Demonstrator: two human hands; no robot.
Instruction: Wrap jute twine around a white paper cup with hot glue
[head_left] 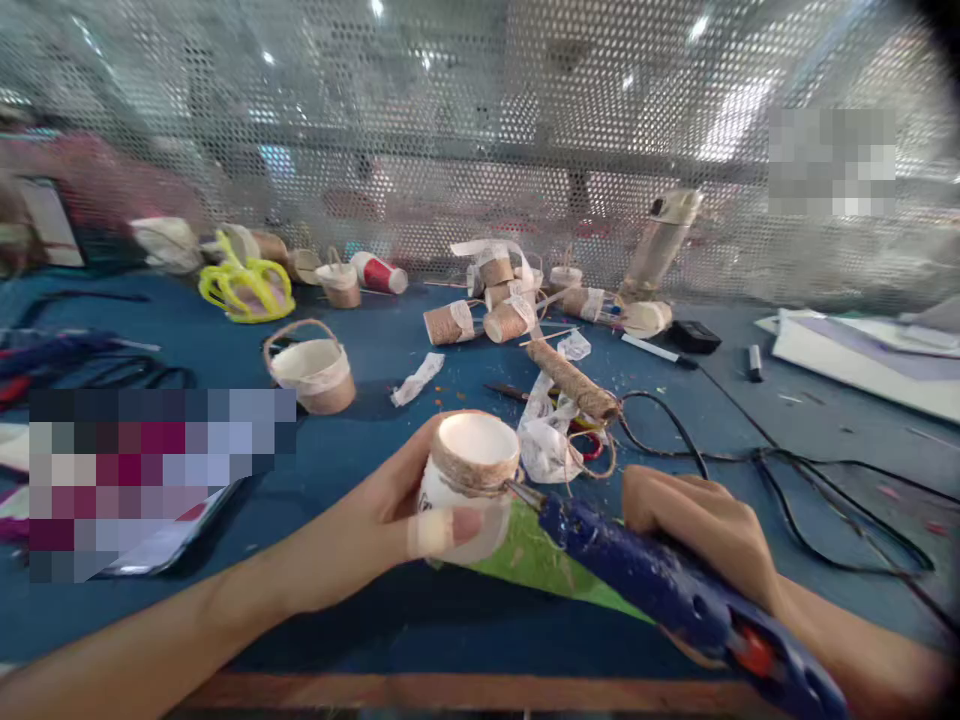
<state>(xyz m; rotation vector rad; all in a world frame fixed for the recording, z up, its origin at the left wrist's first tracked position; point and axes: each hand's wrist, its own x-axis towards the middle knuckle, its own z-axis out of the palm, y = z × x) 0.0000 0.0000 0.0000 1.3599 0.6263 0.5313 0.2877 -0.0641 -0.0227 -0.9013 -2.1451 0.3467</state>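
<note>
My left hand (390, 525) is closed around a white paper cup (469, 470) with brown twine wound round its rim; a bandage wraps the thumb. My right hand (701, 530) grips a blue glue gun (675, 590), and its metal nozzle touches the twine on the cup's right side. A strand of twine runs from the cup to a twine spool (574, 380) lying just behind. Under the cup lies a green sheet (547, 570).
On the blue table (390, 360) stand a finished cup basket with a handle (311, 370), several twine-wrapped cups (495, 305), a yellow plastic holder (244, 285), a red cup (379, 273) and a bottle (664, 240). Black cables (787, 470) trail right. A perforated metal screen (480, 130) closes the back.
</note>
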